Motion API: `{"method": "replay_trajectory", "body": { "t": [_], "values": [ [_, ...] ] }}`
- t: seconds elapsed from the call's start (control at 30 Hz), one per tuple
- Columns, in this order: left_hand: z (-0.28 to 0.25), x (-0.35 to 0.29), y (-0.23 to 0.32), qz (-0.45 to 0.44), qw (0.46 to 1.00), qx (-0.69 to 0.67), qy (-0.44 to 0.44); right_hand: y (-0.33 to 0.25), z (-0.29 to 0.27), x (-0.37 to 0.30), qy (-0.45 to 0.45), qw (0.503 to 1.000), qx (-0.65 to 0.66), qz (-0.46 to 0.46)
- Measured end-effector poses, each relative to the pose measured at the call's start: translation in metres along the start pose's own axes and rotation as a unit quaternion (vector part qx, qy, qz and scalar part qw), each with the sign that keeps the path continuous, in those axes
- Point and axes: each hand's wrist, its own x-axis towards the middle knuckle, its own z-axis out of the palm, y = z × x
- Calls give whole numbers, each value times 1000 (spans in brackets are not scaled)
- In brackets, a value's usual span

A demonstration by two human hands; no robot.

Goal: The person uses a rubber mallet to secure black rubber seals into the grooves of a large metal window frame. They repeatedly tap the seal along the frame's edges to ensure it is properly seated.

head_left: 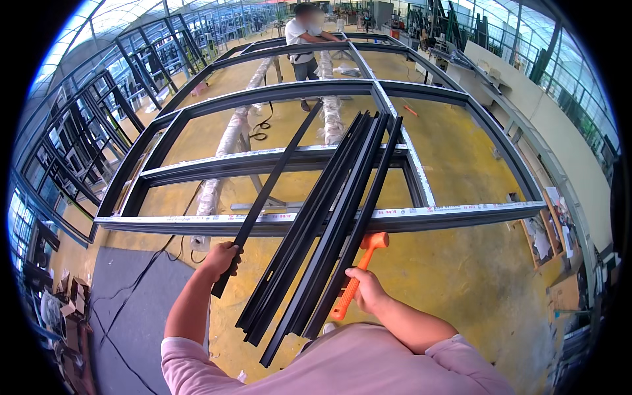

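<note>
My left hand [222, 258] is closed round the near end of a long thin black strip [271, 181]. The strip slants away over the front bar of a large dark frame [263, 226]. In my right hand [368, 289] is an orange mallet [375, 241], its head pointing away from me. The fingers of that hand also reach the rightmost black strip [372, 204]; whether they grip it is hidden. Between my hands, a bundle of long black profiles [309, 243] rests across the frame's front bars, near ends overhanging toward me.
Wrapped supports [227, 141] hold up the frame. A person [308, 39] stands at its far side. A dark mat [145, 296] with cables lies at the left, and stacked frames [66, 145] stand beyond. A long bench [520, 125] runs along the right.
</note>
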Motion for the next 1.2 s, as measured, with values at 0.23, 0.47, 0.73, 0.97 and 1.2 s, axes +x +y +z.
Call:
{"method": "replay_trajectory", "body": {
  "t": [0.23, 0.47, 0.73, 0.97, 1.2],
  "values": [
    [33, -33, 75, 64, 991, -93, 68, -9, -20, -26, 52, 994, -1, -94],
    [220, -66, 196, 301, 941, -142, 61, -141, -45, -86, 36, 939, -126, -317],
    [594, -111, 216, 506, 839, 136, -146, -302, -191, -202, 143, 848, -366, -355],
    [704, -174, 358, 719, 615, 283, -157, -335, -427, -313, 421, 716, -461, -313],
    [782, -86, 506, 689, 545, 468, -97, -435, -598, -399, 399, 678, -537, -305]
  ]
}}
